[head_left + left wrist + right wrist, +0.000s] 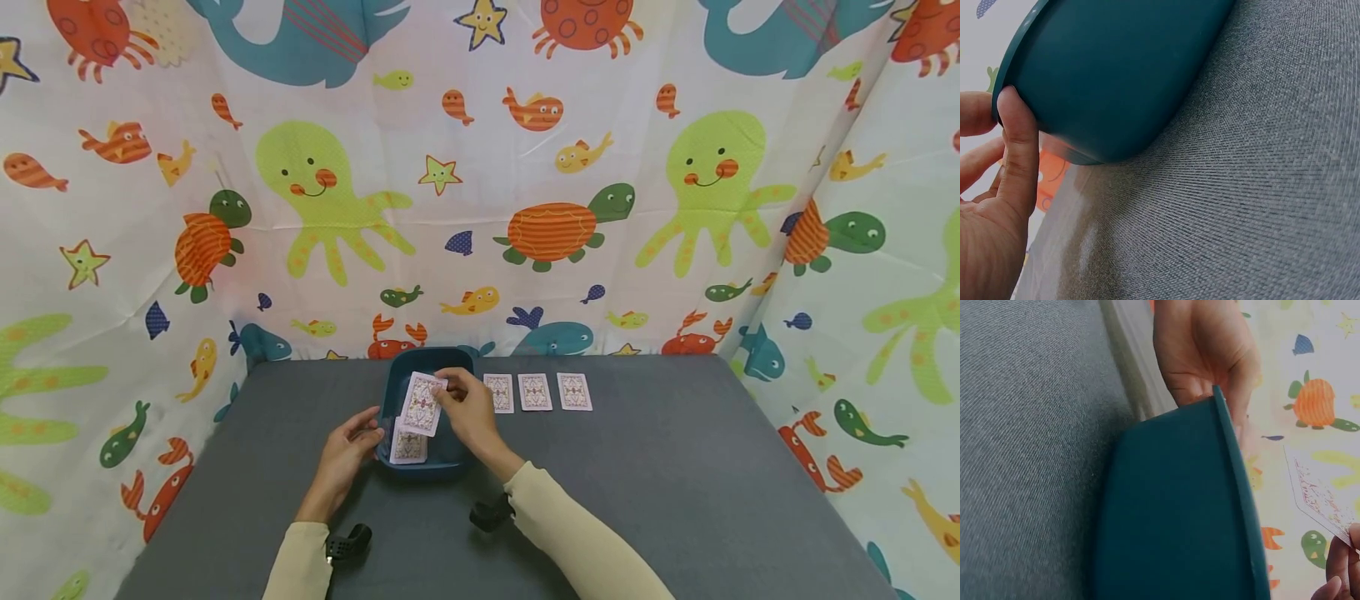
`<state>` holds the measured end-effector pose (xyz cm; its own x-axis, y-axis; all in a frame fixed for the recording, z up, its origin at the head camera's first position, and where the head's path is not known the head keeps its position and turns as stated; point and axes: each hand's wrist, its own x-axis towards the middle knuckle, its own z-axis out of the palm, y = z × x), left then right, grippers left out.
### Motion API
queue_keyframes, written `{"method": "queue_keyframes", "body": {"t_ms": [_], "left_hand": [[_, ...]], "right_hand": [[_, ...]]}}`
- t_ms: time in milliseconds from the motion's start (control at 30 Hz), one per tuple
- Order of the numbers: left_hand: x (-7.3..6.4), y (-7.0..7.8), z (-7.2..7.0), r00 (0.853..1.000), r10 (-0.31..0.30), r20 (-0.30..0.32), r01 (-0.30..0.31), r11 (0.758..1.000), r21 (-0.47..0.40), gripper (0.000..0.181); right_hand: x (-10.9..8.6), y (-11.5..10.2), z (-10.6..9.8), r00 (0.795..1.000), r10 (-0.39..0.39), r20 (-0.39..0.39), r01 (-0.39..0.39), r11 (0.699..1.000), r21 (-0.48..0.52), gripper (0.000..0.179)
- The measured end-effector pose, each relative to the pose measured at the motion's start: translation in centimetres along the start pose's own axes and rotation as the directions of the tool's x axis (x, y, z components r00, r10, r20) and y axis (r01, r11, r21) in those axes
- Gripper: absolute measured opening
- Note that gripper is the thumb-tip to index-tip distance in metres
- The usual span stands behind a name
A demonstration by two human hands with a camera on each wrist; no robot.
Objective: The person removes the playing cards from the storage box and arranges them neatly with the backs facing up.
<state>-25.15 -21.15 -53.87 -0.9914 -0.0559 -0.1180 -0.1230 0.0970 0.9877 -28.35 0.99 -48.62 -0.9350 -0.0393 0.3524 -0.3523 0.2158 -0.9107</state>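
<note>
My left hand (350, 446) pinches the left rim of a dark teal plastic bin (442, 468), thumb on the outer wall, as the left wrist view shows close up. Between thumb and fingers of my right hand (470, 410) is a playing card (422, 403), patterned back up, raised over the bin. The right wrist view catches this card (1319, 499) at a corner, tilted beside the bin's rim. Inside the bin, more cards (408, 447) lie back up at the left near corner, partly under the held card in the head view.
Right of the bin, three playing cards lie in a row back up: a left one (499, 393), a middle one (535, 392) and a right one (574, 391). They are near the far edge of the grey table (675, 483). A sea-animal curtain (480, 167) hangs behind.
</note>
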Motion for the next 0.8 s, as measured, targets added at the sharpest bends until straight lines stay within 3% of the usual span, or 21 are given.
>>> {"method": "queue_keyframes", "body": {"t_ms": [233, 800], "left_hand": [[-0.3, 0.3, 0.1, 1.000, 0.006, -0.002, -0.006, 1.000, 0.001, 0.047], [0.0, -0.3, 0.0, 1.000, 0.022, -0.016, -0.022, 1.000, 0.002, 0.047]], "right_hand": [[-1.4, -4.1, -2.6, 1.000, -0.002, -0.007, 0.002, 1.000, 0.005, 0.022], [-2.1, -4.1, -6.5, 0.998, 0.028, -0.062, -0.027, 1.000, 0.014, 0.022]]}}
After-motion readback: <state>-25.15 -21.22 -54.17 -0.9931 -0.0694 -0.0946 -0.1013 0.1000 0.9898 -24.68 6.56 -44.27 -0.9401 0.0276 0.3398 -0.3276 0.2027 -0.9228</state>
